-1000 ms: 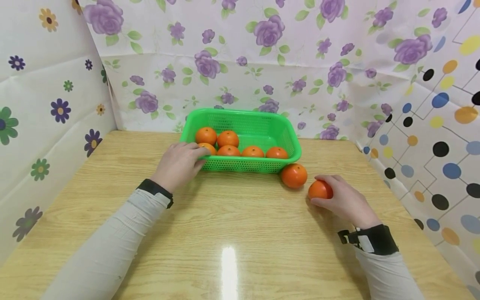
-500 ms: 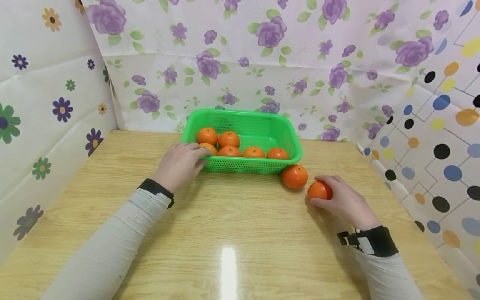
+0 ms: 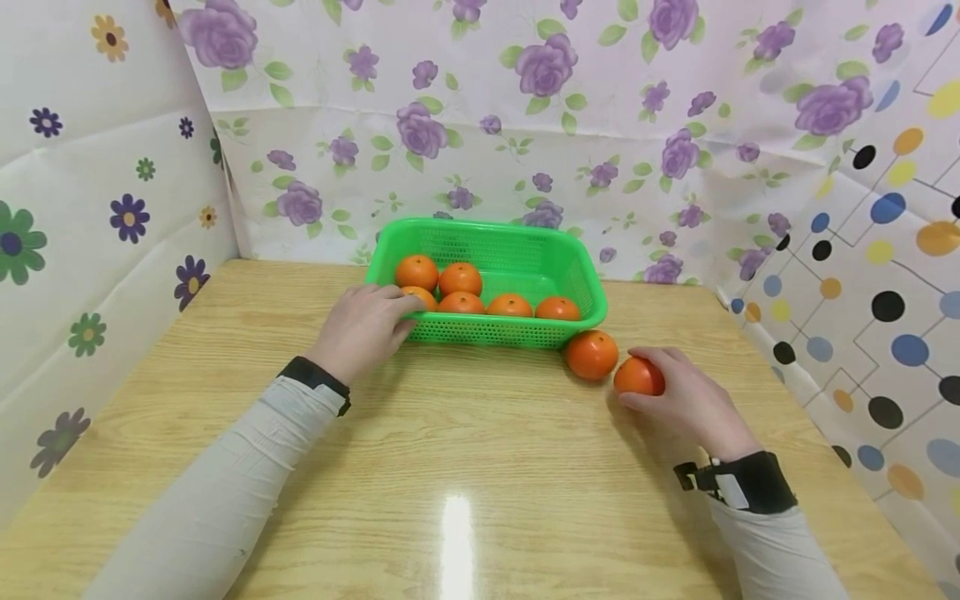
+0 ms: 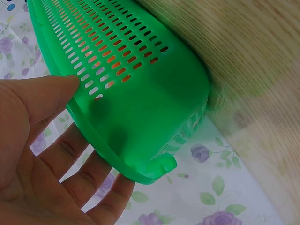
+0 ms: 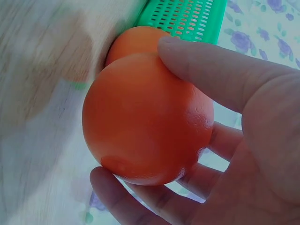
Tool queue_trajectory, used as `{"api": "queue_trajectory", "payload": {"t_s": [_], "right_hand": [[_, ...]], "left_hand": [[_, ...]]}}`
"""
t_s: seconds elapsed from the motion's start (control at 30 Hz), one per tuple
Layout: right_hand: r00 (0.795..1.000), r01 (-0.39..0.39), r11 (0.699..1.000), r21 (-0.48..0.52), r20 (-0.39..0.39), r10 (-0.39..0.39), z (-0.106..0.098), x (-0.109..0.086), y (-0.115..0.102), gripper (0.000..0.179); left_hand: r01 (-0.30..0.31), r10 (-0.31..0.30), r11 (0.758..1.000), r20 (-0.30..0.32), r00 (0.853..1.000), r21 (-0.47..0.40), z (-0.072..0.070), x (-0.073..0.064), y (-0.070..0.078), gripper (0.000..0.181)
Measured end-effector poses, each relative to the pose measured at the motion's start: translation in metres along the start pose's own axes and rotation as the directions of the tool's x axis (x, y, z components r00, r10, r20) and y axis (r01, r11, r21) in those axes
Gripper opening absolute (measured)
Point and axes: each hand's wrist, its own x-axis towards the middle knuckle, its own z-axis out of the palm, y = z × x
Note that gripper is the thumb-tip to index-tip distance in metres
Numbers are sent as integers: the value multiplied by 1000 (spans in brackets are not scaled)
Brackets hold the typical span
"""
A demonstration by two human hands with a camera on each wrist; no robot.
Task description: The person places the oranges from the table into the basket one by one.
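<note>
My left hand grips the front left part of a green plastic basket's rim. In the left wrist view the thumb lies on the perforated outer wall, the other fingers behind the rim. Several oranges sit inside, mostly along the left and front. My right hand holds a single orange between thumb and fingers, low over the table at the right. Just left of it, another orange rests on the table by the basket's front right corner; the two overlap in the right wrist view.
The basket stands at the back of a wooden table, near a cloth backdrop with purple flowers. Patterned cloths also hang along the left and right sides. Bare tabletop lies in front of the basket.
My right hand and its orange have drawn slightly left, closer to the loose orange. The left hand keeps its place on the basket. The head view has shifted a little.
</note>
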Motion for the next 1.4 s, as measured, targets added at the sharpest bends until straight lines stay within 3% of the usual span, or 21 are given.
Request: {"api": "queue_trajectory", "payload": {"t_s": [0.33, 0.77, 1.4], "right_hand": [[1000, -1, 1000, 17, -5, 1, -8, 1, -9, 76], [995, 94, 995, -47, -37, -96, -23, 9, -23, 73], [992, 125, 992, -21, 2, -125, -44, 26, -57, 72]], "left_hand": [[12, -12, 1000, 6, 1000, -6, -2, -1, 1, 29], [5, -5, 1000, 0, 1000, -5, -2, -1, -2, 30], [13, -13, 1000, 12, 1000, -3, -3, -1, 2, 29]]}}
